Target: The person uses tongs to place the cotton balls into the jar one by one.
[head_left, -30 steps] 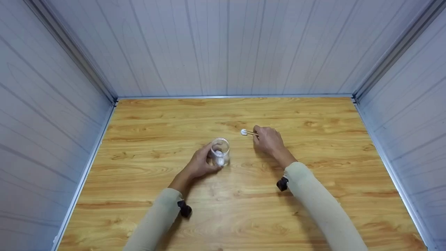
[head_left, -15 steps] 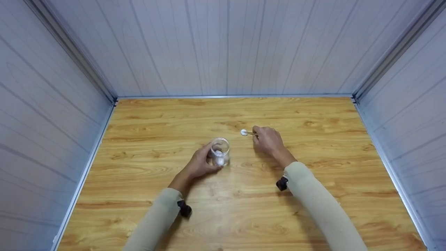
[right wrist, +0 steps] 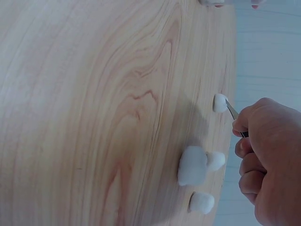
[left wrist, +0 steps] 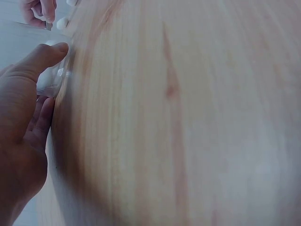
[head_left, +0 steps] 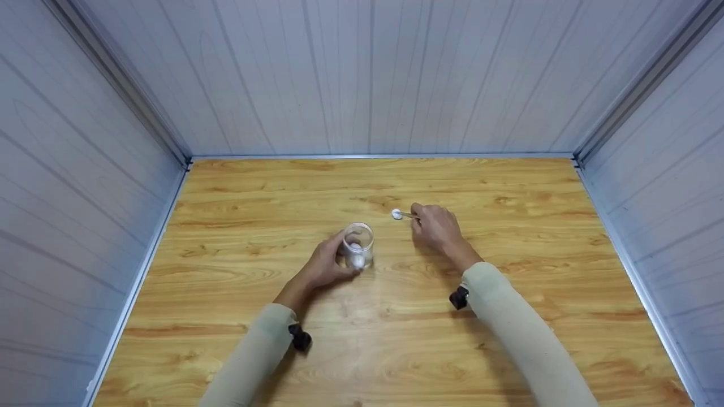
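My left hand holds a clear jar by its side, fingers and thumb around it. White cotton balls lie inside the jar. To the right, my right hand pinches a pair of tweezers pointing left. The tips touch one white cotton ball on the table; whether they squeeze it I cannot tell. In the right wrist view, a larger white cotton piece and two cotton balls lie near my right hand; in the head view that hand hides them.
A wood-grain table spreads under both hands. Pale panel walls close it off at the back, the left and the right. A black wrist camera sits on the left sleeve and another camera on the right.
The tweezers' tips, visibly apart a second ago, have come together at the cotton ball. Both hands and the jar have stayed almost where they were.
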### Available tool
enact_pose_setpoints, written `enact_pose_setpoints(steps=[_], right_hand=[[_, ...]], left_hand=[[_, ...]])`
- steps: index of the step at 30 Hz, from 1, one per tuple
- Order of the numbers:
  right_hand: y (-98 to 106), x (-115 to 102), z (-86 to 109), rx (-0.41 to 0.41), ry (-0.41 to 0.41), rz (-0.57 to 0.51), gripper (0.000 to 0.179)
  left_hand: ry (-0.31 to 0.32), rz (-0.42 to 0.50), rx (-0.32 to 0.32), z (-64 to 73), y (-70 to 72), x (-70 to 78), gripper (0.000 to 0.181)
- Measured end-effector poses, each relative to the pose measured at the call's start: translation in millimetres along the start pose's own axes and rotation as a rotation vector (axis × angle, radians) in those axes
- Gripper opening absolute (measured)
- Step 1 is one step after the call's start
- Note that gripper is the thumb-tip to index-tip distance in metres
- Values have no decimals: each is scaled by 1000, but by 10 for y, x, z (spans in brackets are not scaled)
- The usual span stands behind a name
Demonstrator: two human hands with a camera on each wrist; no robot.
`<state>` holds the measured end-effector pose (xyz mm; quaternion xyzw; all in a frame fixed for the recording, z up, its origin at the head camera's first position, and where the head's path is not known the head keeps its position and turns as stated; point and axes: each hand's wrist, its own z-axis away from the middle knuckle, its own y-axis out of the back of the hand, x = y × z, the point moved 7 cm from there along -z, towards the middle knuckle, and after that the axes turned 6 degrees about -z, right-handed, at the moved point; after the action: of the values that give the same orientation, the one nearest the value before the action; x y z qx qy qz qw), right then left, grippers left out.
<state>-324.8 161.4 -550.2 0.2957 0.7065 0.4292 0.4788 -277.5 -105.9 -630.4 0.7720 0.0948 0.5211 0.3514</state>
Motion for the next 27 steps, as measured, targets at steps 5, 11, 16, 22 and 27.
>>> enact_pose_setpoints(steps=[5, 11, 16, 22, 27], right_hand=[[29, -12, -5, -9, -1, 3, 14], [105, -33, -38, 16, 22, 13, 14], [126, -35, -42, 27, 29, 15, 16], [132, -44, -19, 34, 35, 4, 16], [150, -55, -3, 37, 35, -14, 16]], left_hand=[[-5, -11, 11, 4, -1, -10, 95], [-6, 21, 6, 24, 85, 175, 90], [-55, 38, 11, 3, 39, 71, 86], [-55, 38, 5, -13, -25, -60, 87], [-44, 53, 2, 7, 6, 26, 92]])
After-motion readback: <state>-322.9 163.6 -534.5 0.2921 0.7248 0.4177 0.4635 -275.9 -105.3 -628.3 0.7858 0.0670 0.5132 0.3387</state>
